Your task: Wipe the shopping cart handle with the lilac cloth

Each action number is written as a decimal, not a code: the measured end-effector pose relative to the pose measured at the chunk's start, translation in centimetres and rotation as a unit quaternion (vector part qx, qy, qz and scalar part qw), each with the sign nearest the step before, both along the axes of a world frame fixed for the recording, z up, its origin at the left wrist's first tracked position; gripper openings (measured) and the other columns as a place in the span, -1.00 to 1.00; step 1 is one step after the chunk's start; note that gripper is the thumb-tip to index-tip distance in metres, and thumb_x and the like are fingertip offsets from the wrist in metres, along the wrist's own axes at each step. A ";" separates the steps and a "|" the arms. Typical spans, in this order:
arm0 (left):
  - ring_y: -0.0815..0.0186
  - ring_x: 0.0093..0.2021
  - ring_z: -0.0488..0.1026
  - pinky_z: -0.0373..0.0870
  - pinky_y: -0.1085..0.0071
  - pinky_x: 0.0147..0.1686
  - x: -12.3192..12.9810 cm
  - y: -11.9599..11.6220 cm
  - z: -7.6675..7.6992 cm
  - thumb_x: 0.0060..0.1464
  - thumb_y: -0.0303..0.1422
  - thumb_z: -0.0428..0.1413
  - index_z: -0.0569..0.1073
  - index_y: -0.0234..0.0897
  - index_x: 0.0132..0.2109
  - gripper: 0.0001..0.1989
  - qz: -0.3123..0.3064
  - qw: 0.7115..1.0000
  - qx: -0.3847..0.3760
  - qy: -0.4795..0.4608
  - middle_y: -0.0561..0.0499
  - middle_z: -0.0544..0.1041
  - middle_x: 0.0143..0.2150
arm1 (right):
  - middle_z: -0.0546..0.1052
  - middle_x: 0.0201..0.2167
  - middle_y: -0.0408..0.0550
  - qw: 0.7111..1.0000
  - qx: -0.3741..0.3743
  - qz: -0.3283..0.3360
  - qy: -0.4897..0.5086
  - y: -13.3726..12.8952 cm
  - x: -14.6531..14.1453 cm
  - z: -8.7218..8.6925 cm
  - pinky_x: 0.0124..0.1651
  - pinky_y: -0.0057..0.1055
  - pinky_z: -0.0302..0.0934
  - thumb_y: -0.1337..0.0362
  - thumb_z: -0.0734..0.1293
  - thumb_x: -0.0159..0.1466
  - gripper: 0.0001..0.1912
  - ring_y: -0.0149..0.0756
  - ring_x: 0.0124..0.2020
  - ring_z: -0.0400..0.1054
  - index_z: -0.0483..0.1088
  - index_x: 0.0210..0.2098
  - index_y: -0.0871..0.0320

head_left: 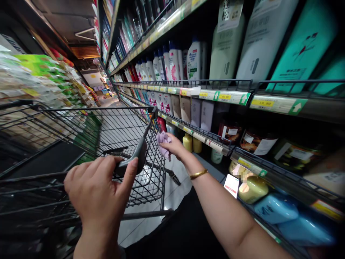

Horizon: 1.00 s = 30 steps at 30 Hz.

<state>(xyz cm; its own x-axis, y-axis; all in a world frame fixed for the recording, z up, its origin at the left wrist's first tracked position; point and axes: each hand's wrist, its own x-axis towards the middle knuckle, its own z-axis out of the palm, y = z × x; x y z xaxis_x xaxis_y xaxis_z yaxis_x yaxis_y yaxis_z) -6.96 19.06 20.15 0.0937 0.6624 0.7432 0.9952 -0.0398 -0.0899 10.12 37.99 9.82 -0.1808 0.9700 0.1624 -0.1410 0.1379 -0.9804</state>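
My left hand (98, 183) is wrapped round the handle of a black wire shopping cart (115, 118), near the handle's grey corner piece (134, 156). In my right hand (175, 145) is a crumpled purple cloth (163, 144), gripped between thumb and fingers beside the cart's right side. A gold bracelet (198, 174) circles my right wrist. To the right of that hand, yellow bottles (187, 142) stand on the bottom shelf. The ends of my right fingers are hidden behind the cloth.
Along the right run shelves of shampoo bottles (194, 61) with price rails (185, 91). Jars (258, 141) sit lower down. Bright packets (40, 68) hang on the left. Grey tiled floor (172, 194) shows beneath the cart, and the aisle (105, 100) stretches ahead.
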 end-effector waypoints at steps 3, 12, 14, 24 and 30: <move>0.03 -0.25 0.38 0.13 0.10 -0.17 -0.1 0.0 0.0 0.28 0.05 0.02 0.45 -0.13 -0.24 -0.63 -0.003 1.000 0.010 0.012 -0.07 0.52 -0.35 | 0.58 0.01 -0.04 0.984 0.116 -0.137 -0.019 -0.8 -0.8 2.4 0.23 -0.18 0.37 0.30 0.51 0.07 -0.46 -0.20 0.01 0.50 0.48 0.06 0.05; 0.03 -0.27 0.39 0.14 0.12 -0.20 0.1 0.1 0.0 0.31 0.02 0.03 0.44 -0.16 -0.25 -0.63 0.002 0.999 0.026 0.041 -0.07 0.49 -0.38 | 0.54 0.04 -0.02 0.971 0.105 -0.203 -0.070 1.4 -2.4 1.3 0.32 -0.10 0.31 0.38 0.44 0.09 -0.52 -0.17 0.07 0.47 0.53 0.03 0.06; 0.03 -0.29 0.38 0.13 0.12 -0.20 0.2 0.0 0.0 0.31 0.03 0.01 0.43 -0.16 -0.26 -0.62 0.002 0.999 0.028 0.038 -0.05 0.47 -0.40 | 0.56 0.00 -0.02 0.973 0.089 -0.205 -0.058 1.7 -2.6 0.7 0.29 -0.09 0.33 0.36 0.44 0.08 -0.52 -0.17 0.04 0.48 0.53 0.03 0.07; 0.04 -0.29 0.37 0.13 0.14 -0.20 0.4 -0.2 -0.1 0.31 0.01 0.05 0.44 -0.18 -0.28 -0.63 -0.013 0.998 0.057 0.034 -0.06 0.49 -0.39 | 0.62 -0.08 0.02 0.978 0.069 -0.191 -0.050 3.5 -2.4 -0.5 0.25 -0.10 0.34 0.38 0.41 0.08 -0.57 -0.16 -0.02 0.50 0.55 -0.02 0.14; 0.04 -0.31 0.36 0.12 0.14 -0.22 0.5 0.0 -0.2 0.30 0.02 0.04 0.43 -0.16 -0.30 -0.63 -0.011 0.997 0.067 0.026 -0.04 0.46 -0.42 | 0.53 0.14 -0.01 0.964 0.178 -0.197 0.004 3.2 -2.9 1.3 0.35 -0.20 0.25 0.25 0.42 0.16 -0.44 -0.22 0.15 0.43 0.45 0.17 0.08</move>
<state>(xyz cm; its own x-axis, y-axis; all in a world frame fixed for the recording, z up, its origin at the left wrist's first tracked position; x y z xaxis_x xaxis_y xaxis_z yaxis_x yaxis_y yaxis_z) -6.44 19.08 19.93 0.1485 0.5548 0.8186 0.9879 -0.0464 -0.1478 7.24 41.16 11.14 0.1937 0.8451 0.4982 -0.0166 0.5106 -0.8597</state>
